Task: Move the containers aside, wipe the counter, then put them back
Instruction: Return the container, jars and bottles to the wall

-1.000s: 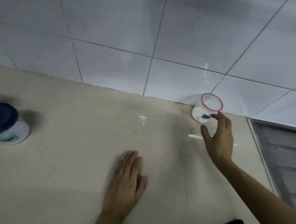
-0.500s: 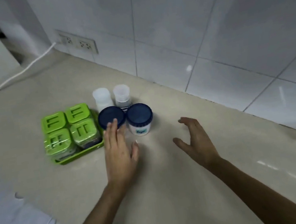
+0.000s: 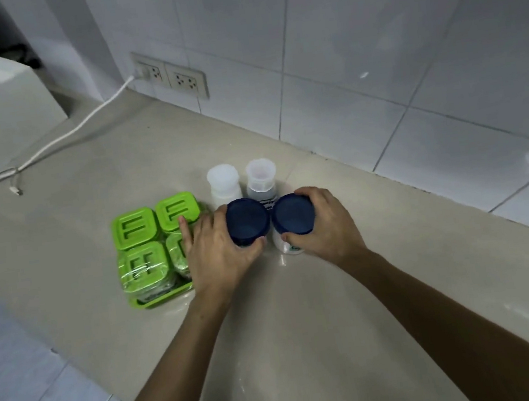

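While our left hand wraps around the left blue-lidded jar, thumb on its near side and fingers curled round the far left, our right hand clasps the right blue-lidded jar in the same way, thumb pressed to its near wall and fingers over the far right edge of the lid. Both jars stand upright on the beige counter, side by side with their dark lids almost touching; we cannot tell whether either is lifted off the surface. Just beyond them, toward the tiled wall, stand two small pale bottles: a white capped bottle on the left and a clear-capped bottle on the right, the latter partly hidden behind the jar lids. Left of our left hand sits a green tray holding four green-lidded boxes in a two-by-two block, the near ones under shiny wrap; the outstretched little finger of our left hand lies against the right-hand pair. Farther left, a white cable runs across the counter to a wall socket low on the tiles.
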The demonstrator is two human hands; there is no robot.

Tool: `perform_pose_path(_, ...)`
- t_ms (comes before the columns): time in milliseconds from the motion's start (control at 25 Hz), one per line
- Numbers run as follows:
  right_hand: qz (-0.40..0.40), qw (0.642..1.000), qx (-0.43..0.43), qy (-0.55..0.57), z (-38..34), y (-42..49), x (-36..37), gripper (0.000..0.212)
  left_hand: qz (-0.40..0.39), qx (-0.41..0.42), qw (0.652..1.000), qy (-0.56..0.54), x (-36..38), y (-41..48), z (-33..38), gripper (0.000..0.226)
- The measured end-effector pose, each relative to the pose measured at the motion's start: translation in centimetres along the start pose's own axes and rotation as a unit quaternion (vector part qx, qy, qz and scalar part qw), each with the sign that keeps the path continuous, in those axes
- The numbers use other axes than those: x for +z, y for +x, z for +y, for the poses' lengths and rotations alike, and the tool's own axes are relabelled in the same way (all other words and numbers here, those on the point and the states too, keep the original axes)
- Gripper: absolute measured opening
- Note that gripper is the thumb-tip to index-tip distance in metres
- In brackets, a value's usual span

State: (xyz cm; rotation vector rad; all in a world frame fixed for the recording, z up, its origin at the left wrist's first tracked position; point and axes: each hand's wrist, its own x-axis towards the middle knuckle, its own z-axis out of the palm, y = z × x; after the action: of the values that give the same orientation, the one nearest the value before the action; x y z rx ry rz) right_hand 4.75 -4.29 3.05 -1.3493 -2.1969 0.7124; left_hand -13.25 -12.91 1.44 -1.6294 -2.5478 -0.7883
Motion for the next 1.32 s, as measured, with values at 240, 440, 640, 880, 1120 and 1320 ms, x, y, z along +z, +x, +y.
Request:
perform_pose_path(240, 0.062, 0.996, 0.056, 0.023, 5.4, -4.9, -5.7, 0.074, 0.005, 0.079, 0.997, -0.009, 0.0, -1.9, 2.7, 0.079)
perform_pose_path(440, 0.143, 0.979, 0.141, -0.036, 14.0, -9.9, -15.1, 0.069, -0.107, 0.151, 0.973, -0.135, 1.2, -5.4, 11.9, 0.086)
perform_pose_path(640, 0.174, 0.952, 0.22, -0.118, 23.8, -13.8, -25.1, 0.056, -0.21, 0.197, 0.92, -0.267, 6.7, -9.2, 26.1, 0.082)
perform_pose_path(880, 0.121, 0.947, 0.219, -0.202, 29.7, -15.5, -30.1, 0.054, -0.237, 0.193, 0.907, -0.291, 12.4, -10.6, 37.3, 0.084)
perform_pose_path(1120, 0.1, 0.938, 0.192, -0.27, 32.1, -15.8, -31.0, 0.053, -0.233, 0.17, 0.922, -0.257, 16.2, -9.4, 42.8, 0.085)
perform_pose_path(1320, 0.062, 0.922, 0.191, -0.33, 32.3, -16.1, -33.8, 0.06, -0.247, 0.141, 0.912, -0.295, 16.1, -10.1, 46.6, 0.086)
